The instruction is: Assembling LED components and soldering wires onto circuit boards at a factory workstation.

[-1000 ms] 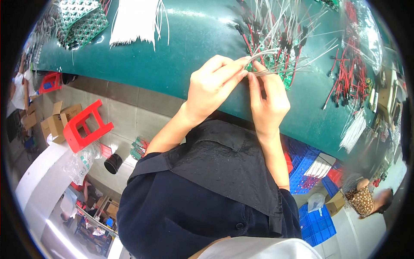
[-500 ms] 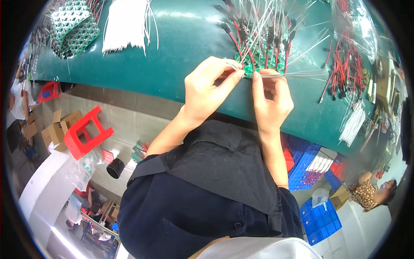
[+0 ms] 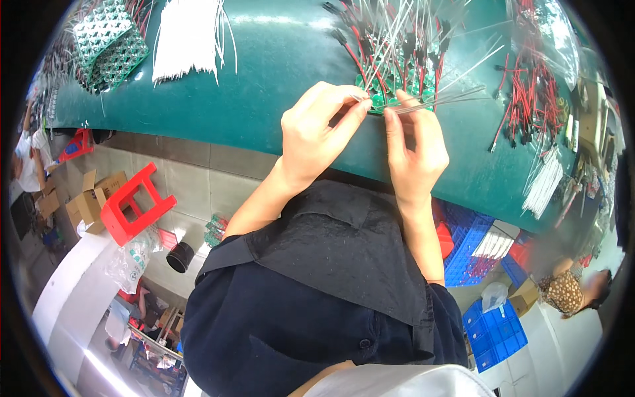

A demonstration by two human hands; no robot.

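Observation:
At the near edge of a cluster of small green circuit boards (image 3: 378, 101), my two hands work close together. My left hand (image 3: 316, 132) is closed, thumb and forefinger pinching the end of a thin white wire (image 3: 357, 98). My right hand (image 3: 417, 149) is just to its right, thumb and forefinger bent around several thin pale wires (image 3: 450, 99) that run off to the right. Its exact grip is partly hidden by the fingers. Red and black leads with black connectors (image 3: 354, 56) and many pale wires rise from the boards behind the hands.
On the green table (image 3: 264, 73) lie a bundle of white wires (image 3: 188, 40) and stacked board panels (image 3: 109, 49) at left. Red leads (image 3: 532, 106) and more white wires (image 3: 544, 182) lie at right. A red stool (image 3: 135, 205) and blue crates (image 3: 495, 336) stand below.
The right forefinger has lifted a little from the thumb, and the pale wires beside it have fanned out and tilted upward. The left hand stays pinched at nearly the same place.

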